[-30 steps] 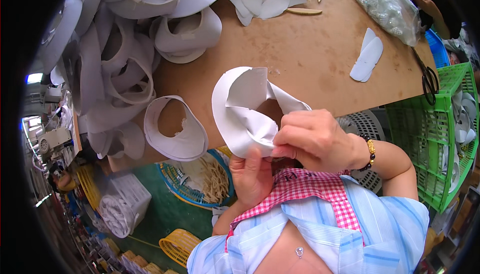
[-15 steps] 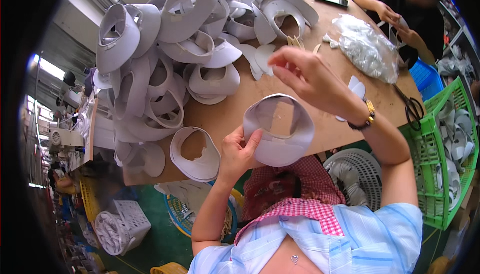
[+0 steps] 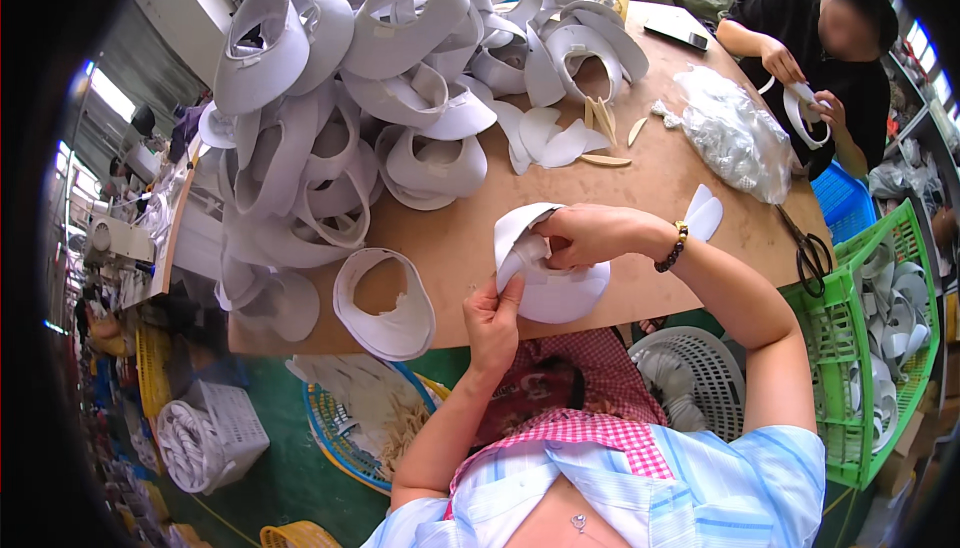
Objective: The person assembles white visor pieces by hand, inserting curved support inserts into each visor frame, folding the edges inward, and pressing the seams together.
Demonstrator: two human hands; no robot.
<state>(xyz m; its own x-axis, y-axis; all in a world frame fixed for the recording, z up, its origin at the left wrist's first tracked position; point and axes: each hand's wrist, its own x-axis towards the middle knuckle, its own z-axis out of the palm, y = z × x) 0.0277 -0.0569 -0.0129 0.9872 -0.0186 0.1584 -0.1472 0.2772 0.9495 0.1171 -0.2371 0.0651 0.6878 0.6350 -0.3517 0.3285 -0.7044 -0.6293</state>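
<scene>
A white sun visor is held over the table's front edge. My left hand grips its left side, thumb on top. Over the visor's band, my right hand is closed with the fingers curled into the opening; part of the band is hidden behind it. Another white visor lies on the table left of my left hand. Beyond my hands are several flat white curved pieces and narrow cream-coloured strips.
A tall heap of white visors covers the table's left side. To the right lie a clear plastic bag, black scissors and a green crate. Across the table, a co-worker handles a white band.
My right hand has come down from above the table into the visor. The visor's band is now tilted and bent. The co-worker's hands have shifted with the white band.
</scene>
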